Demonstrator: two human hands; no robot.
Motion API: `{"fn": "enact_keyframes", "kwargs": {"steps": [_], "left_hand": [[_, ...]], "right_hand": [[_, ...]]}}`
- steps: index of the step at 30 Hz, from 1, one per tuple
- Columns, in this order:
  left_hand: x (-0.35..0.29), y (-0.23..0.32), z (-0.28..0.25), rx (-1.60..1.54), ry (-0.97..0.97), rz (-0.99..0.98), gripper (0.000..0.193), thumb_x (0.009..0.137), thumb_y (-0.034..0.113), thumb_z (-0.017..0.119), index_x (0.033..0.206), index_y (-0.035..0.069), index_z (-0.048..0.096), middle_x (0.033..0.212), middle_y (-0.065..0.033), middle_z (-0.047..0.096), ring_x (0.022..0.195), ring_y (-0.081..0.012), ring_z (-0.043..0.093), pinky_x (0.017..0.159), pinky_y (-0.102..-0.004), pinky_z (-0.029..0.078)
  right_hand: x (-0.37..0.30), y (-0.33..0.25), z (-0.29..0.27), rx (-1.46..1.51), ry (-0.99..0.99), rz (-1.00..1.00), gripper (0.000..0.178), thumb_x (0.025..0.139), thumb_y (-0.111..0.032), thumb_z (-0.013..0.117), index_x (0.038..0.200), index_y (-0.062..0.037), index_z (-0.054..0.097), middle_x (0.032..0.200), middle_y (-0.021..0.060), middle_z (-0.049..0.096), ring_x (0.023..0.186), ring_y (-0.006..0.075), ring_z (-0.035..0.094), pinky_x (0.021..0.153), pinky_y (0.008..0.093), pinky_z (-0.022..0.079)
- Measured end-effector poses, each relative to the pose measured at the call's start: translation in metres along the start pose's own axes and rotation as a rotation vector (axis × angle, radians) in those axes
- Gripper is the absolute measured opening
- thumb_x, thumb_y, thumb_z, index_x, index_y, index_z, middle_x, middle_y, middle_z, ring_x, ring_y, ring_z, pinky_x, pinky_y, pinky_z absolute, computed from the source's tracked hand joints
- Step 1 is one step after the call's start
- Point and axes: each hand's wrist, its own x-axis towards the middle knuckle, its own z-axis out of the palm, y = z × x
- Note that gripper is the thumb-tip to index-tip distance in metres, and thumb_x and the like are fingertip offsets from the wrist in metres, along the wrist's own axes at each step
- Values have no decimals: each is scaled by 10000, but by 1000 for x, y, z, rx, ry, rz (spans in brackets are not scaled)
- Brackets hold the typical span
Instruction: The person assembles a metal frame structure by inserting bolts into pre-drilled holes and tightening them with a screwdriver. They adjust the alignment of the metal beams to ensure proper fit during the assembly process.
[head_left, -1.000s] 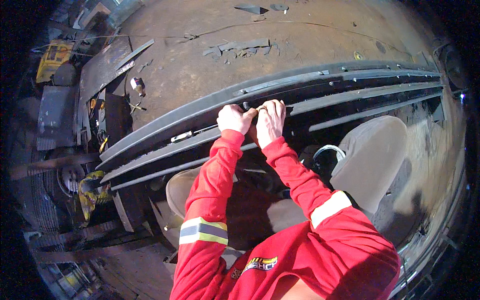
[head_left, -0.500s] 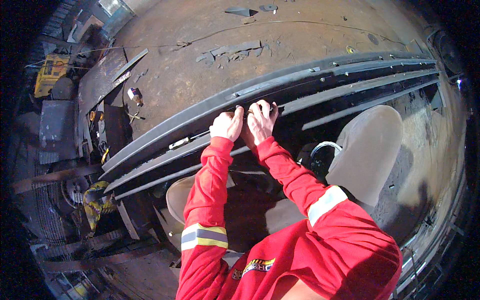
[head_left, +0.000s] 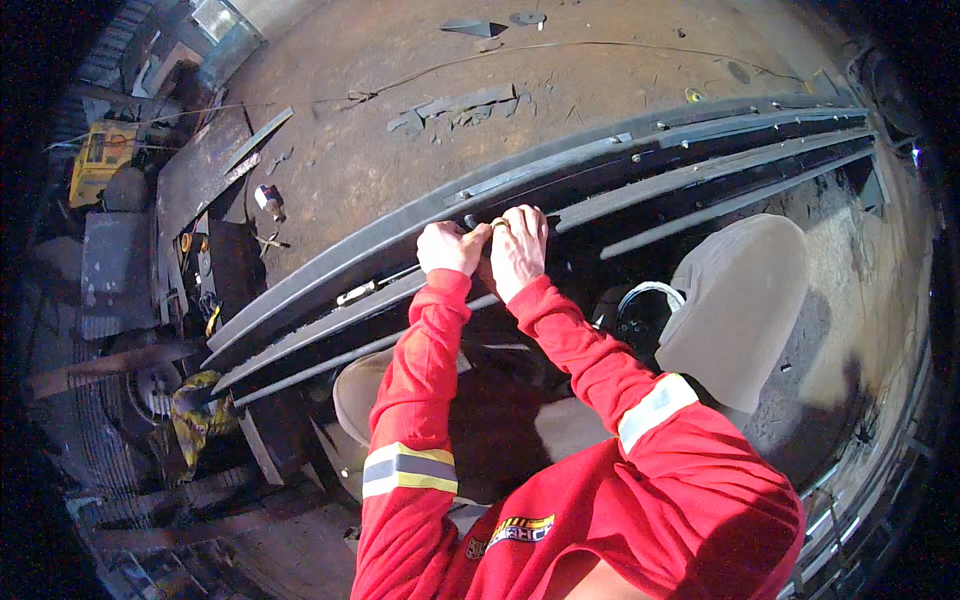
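Note:
A long dark steel frame [head_left: 330,262] with parallel rails runs across in front of me, with several small bolts [head_left: 685,145] along its far rails. Both my hands meet over its middle. My left hand [head_left: 452,247] is closed in a pinch, a small dark round piece [head_left: 470,221] showing at its fingertips; its kind cannot be made out. Beside it, my right hand [head_left: 520,250] has its fingers curled down at the rail, hiding whatever they grip. A slim tool with a pale handle [head_left: 356,293] lies in the channel left of my hands.
A round container with a white rim or handle [head_left: 652,288] sits near my right knee [head_left: 735,310]. Across the frame lie a small bottle [head_left: 269,200], flat metal scraps [head_left: 468,103] and a cable [head_left: 560,45]. A yellow machine [head_left: 103,160] and a yellow patterned cloth [head_left: 198,415] are at left.
My left thumb and fingers have shifted slightly, and the small dark piece now shows above them. My right hand stays nearly in place. The view has moved slightly.

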Motion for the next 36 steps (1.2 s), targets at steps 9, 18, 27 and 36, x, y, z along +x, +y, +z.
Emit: {"fn": "enact_keyframes", "kwargs": {"steps": [9, 18, 27, 36], "left_hand": [[-5, 15, -28, -44, -171, -100, 685, 774, 652, 571, 823, -18, 704, 808, -264, 661, 827, -390, 663, 765, -413, 508], [-2, -2, -6, -83, -230, -22, 541, 787, 517, 512, 756, 15, 712, 772, -243, 658, 804, -392, 662, 764, -431, 513], [0, -7, -9, -264, -157, -58, 442, 649, 429, 720, 672, -12, 709, 634, -187, 656, 635, -288, 671, 660, -365, 524], [-4, 8, -4, -100, 6, -53, 462, 612, 447, 744, 591, -5, 651, 583, -181, 618, 569, -306, 632, 586, -381, 504]], "right_hand": [[-1, 1, 9, -26, 79, -14, 127, 785, -146, 545, 815, -64, 636, 958, 83, 548, 1090, 274, 460, 1056, 493, 280], [-6, 16, 42, -142, 229, -90, 107, 738, -173, 601, 660, -100, 598, 888, -20, 566, 1021, 207, 517, 1022, 513, 326], [0, -2, 5, 1, 109, 1, 193, 808, -160, 511, 881, -14, 615, 985, 107, 536, 1093, 286, 453, 1077, 483, 275], [-2, 2, 1, 115, 135, -28, 153, 744, -154, 576, 794, -17, 622, 969, 99, 541, 1081, 296, 455, 1057, 476, 287]]}}
